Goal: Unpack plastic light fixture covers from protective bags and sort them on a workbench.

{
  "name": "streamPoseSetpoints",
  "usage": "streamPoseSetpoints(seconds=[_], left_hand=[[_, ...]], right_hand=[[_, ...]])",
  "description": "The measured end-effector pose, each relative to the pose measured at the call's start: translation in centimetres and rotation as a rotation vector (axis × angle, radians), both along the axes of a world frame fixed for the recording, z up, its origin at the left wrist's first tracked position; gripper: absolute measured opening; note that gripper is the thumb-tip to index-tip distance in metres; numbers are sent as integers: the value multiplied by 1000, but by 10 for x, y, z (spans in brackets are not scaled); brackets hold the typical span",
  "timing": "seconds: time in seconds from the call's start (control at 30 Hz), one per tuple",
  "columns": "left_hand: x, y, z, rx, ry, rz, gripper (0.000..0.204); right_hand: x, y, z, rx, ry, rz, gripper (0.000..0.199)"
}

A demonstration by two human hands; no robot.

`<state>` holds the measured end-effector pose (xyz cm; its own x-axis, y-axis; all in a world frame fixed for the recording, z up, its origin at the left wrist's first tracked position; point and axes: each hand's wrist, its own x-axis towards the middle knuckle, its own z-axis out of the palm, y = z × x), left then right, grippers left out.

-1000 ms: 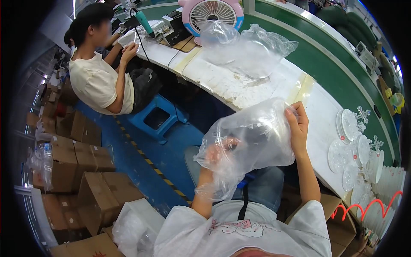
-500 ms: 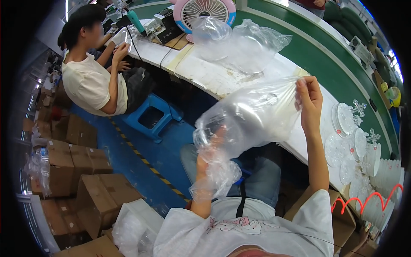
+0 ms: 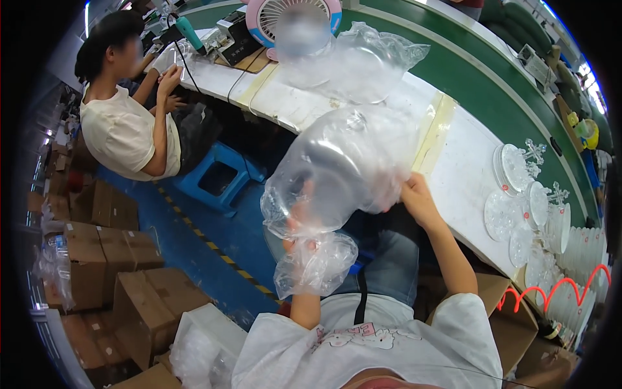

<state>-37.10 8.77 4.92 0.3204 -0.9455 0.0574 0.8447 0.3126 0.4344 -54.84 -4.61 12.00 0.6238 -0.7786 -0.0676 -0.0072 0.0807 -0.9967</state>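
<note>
At the near edge of the counter [image 3: 463,185], the right hand [image 3: 420,201] grasps a clear bag [image 3: 353,152]; the left hand [image 3: 302,223] has an indiscernible grip.

The held bag [image 3: 330,152] is glossy, crinkled plastic, the boxes [image 3: 113,259] matt cardboard.

the clear bag [image 3: 334,155] partly veils the hands [image 3: 418,198].

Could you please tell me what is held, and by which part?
A clear plastic bag: the right hand grips its lower right edge; the left hand shows through film at its lower left, exact grip unclear.
</note>
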Motion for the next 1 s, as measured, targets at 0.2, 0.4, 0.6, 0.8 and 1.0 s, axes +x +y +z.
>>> streamPoseSetpoints(seconds=[0.2, 0.4, 0.6, 0.8, 1.0], left_hand=[[1, 7, 2, -22, 98, 60, 35], [25, 18, -2, -87, 133, 131, 33], [20, 15, 21, -53, 183, 141, 33], [30, 20, 3, -76, 286, 103, 40], [22, 7, 13, -269, 509, -217, 40]], right_hand=[[-11, -19, 13, -286, -181, -500, 22], [-68, -79, 36, -176, -558, -981, 22], [-179, -190, -40, -90, -95, -1030, 30], [-152, -165, -42, 175, 43, -972, 52], [-172, -157, -44, -11, 172, -904, 73]])
